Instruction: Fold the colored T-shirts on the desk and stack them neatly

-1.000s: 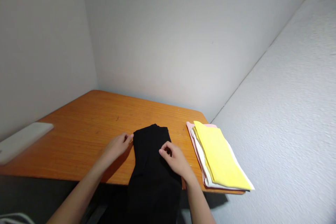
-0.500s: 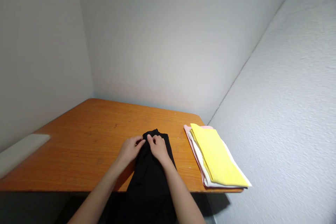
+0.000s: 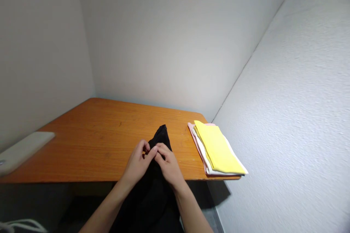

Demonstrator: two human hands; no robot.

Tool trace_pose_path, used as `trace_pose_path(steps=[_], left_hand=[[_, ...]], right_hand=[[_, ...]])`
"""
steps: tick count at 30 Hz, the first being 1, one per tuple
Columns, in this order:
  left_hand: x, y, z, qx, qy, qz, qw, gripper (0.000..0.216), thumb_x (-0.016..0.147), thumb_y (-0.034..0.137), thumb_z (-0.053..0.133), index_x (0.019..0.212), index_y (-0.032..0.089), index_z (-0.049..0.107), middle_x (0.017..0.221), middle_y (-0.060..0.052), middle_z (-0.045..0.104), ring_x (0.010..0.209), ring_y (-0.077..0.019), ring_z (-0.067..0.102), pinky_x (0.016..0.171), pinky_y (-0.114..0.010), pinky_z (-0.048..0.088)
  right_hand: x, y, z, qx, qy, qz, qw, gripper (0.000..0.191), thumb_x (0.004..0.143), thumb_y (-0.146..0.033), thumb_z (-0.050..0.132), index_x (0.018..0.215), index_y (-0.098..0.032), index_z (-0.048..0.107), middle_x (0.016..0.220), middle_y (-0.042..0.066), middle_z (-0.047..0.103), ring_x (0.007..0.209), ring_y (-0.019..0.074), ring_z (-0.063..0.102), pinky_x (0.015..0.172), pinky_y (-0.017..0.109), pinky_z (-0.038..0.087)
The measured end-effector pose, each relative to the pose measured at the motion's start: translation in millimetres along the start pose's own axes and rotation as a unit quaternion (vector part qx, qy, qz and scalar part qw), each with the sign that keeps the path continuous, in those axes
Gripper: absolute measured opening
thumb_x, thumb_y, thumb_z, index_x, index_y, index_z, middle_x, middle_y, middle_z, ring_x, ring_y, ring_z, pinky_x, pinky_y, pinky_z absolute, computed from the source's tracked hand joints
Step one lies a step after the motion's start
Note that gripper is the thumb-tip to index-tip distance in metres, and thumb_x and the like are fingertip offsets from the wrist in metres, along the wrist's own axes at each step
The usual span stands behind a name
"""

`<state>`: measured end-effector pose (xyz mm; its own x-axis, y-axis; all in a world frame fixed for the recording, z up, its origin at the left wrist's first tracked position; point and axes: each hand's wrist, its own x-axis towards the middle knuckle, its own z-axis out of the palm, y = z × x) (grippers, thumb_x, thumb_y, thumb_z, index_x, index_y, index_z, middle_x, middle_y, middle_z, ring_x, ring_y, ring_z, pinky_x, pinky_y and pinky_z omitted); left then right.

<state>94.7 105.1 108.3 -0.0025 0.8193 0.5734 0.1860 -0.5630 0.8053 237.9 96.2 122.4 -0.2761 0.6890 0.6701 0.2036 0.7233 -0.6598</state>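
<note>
A long black garment [image 3: 153, 193] hangs over the front edge of the table, and its gathered far end lies on the wood in a peak. I cannot tell exactly what kind of garment it is. My left hand [image 3: 139, 162] is closed on the cloth, thumb and fingers pinching near the middle of the gathered part. Right beside it, my right hand [image 3: 167, 164] pinches the same cloth, the fingertips of both hands nearly touching. Whatever lies between the fingertips, apart from black fabric, is hidden.
The orange-brown wooden table [image 3: 90, 145] stands against the walls. On its right edge lies a stack of folded cloths, with a yellow cloth [image 3: 218, 145] on top. A long white object [image 3: 27, 149] rests at the left. White cables [image 3: 26, 222] show at the lower left.
Both hands have come together over the cloth, where they were apart before. The garment's far end has been drawn into a narrow peak. The camera view has shifted slightly.
</note>
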Motion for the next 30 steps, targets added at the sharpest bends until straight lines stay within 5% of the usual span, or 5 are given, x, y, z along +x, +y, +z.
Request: trace_pose_path(steps=[9, 13, 17, 24, 30], left_hand=[[-53, 41, 0, -0.082, 0.004, 0.032, 0.996, 0.022, 0.093, 0.041, 0.055, 0.083, 0.022, 0.047, 0.086, 0.001, 0.048, 0.085, -0.0157, 0.050, 0.072, -0.025, 0.041], [-64, 52, -2, -0.105, 0.002, 0.046, 0.993, 0.019, 0.094, 0.039, 0.054, 0.086, 0.023, 0.047, 0.087, 0.001, 0.050, 0.082, -0.0140, 0.049, 0.073, -0.024, 0.041], [-51, 54, -38, -0.120, 0.072, 0.040, 0.989, 0.022, 0.085, 0.038, 0.062, 0.083, 0.022, 0.047, 0.079, 0.003, 0.049, 0.071, -0.0120, 0.047, 0.065, -0.022, 0.038], [-20, 75, -136, 0.046, 0.186, 0.124, 0.973, 0.021, 0.083, 0.031, 0.056, 0.099, 0.021, 0.048, 0.091, 0.002, 0.056, 0.085, -0.0124, 0.056, 0.078, -0.023, 0.043], [-29, 126, -159, 0.351, 0.394, 0.213, 0.822, 0.034, 0.091, 0.028, 0.045, 0.122, 0.017, 0.054, 0.117, -0.005, 0.061, 0.101, -0.0215, 0.062, 0.092, -0.038, 0.046]], right_hand=[[-45, -44, -3, -0.042, -0.003, -0.013, 0.999, 0.030, 0.098, -0.042, 0.051, 0.118, -0.031, 0.070, 0.122, 0.004, 0.063, 0.118, 0.0211, 0.053, 0.105, 0.037, 0.039], [-54, -56, -9, 0.005, 0.090, 0.007, 0.996, 0.032, 0.098, -0.044, 0.050, 0.112, -0.024, 0.071, 0.114, 0.005, 0.068, 0.109, 0.0204, 0.059, 0.100, 0.035, 0.043], [-56, -70, -49, -0.054, 0.223, -0.005, 0.973, 0.035, 0.100, -0.046, 0.042, 0.101, -0.020, 0.066, 0.096, 0.004, 0.066, 0.088, 0.0175, 0.059, 0.083, 0.031, 0.045], [-61, -107, -149, -0.340, 0.381, -0.100, 0.854, 0.033, 0.101, -0.042, 0.042, 0.093, -0.018, 0.063, 0.079, 0.003, 0.063, 0.074, 0.0160, 0.057, 0.069, 0.027, 0.041], [-54, -145, -166, -0.501, 0.468, -0.226, 0.693, 0.028, 0.099, -0.033, 0.047, 0.091, -0.015, 0.066, 0.071, 0.004, 0.061, 0.055, 0.0128, 0.049, 0.056, 0.027, 0.033]])
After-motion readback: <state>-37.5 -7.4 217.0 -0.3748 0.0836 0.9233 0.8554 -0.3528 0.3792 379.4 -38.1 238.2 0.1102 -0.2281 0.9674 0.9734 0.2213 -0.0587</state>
